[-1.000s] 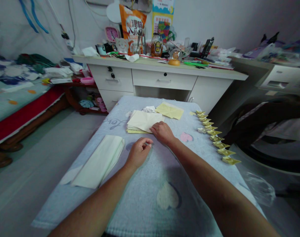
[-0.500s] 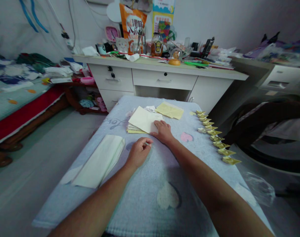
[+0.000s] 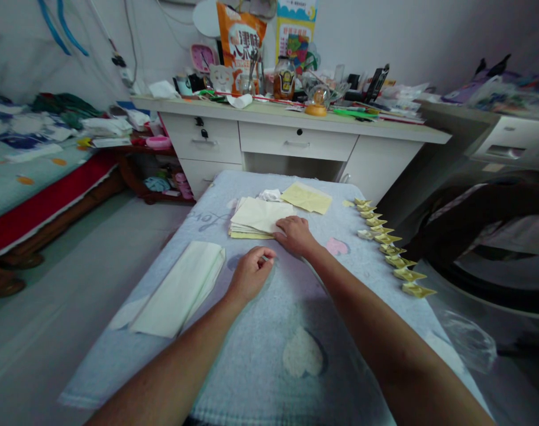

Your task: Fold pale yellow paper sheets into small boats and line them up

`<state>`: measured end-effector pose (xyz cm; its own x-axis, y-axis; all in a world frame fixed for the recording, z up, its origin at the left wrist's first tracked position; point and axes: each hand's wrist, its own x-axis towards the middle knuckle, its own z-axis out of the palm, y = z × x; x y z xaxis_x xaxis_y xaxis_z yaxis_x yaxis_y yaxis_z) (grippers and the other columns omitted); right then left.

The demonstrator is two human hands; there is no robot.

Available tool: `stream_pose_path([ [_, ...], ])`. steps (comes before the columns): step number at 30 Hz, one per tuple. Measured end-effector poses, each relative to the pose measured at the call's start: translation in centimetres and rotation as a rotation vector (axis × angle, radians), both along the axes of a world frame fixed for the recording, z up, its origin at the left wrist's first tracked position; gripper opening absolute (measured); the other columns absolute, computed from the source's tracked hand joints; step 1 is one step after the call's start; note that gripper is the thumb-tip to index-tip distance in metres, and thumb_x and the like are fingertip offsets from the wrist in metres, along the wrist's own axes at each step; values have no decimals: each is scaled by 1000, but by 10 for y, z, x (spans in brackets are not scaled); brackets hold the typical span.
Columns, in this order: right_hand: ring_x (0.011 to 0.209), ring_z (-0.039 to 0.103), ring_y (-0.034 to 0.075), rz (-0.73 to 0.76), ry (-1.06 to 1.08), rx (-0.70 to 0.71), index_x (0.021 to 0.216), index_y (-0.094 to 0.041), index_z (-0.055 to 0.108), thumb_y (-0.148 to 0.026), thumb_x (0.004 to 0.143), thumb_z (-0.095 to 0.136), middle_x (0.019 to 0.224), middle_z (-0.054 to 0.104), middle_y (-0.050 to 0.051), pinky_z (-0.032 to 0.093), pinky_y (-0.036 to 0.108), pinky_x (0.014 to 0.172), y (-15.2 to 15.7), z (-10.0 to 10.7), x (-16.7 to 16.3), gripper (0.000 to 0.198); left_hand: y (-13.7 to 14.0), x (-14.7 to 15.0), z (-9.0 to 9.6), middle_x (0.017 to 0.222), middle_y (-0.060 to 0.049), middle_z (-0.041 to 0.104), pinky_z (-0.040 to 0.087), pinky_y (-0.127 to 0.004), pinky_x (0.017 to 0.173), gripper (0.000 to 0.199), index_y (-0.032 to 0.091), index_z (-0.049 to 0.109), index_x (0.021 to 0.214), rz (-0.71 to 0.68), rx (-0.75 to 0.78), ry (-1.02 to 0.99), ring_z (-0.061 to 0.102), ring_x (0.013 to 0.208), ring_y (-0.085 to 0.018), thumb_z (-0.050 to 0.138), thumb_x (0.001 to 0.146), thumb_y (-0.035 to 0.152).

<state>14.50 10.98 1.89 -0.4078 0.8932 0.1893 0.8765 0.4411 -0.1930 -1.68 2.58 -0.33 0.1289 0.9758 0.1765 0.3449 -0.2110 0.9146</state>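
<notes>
- Right hand, fingers bent, touches the paper stack at its near-right corner; grip unclear. A drag could skew loose sheets.
- Left hand, half-curled, apparently empty, lies just before the stack, which, unbraced, might slide.
- Yellow paper, behind-right of the stack: a sweep could shift it.

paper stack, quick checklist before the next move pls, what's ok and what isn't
1. Right hand at the paper stack: ok, fingers at its near right corner.
2. Sheet held between the fingertips: cannot tell, the hand hides the contact.
3. Stack edges lined up: not ok, the sheets lie unevenly.
4. Left hand free: ok, no object visible in its curled fingers.
5. Paper boats away from both hands: ok, in a row along the right side of the table.
</notes>
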Motion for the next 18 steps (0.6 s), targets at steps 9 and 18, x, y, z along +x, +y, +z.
stream_pose_path([
  [9, 94, 58, 22, -24, 39, 88, 82, -15, 71, -25, 95, 44, 88, 72, 11, 32, 34, 88, -7, 2, -6, 31, 0, 0, -3, 67, 2, 60, 42, -21, 56, 15, 18, 65, 88, 5, 1, -10, 55, 60, -12, 55, 77, 22],
  [18, 91, 60, 21, -121, 210, 99, 91, -19, 73, -23, 87, 55, 89, 74, 5, 40, 29, 84, 2, -5, -1, 19, 2, -1, -4, 89, -3, 64, 46, -22, 61, 17, 17, 65, 91, -14, 36, 8, 57, 69, -12, 56, 77, 20],
])
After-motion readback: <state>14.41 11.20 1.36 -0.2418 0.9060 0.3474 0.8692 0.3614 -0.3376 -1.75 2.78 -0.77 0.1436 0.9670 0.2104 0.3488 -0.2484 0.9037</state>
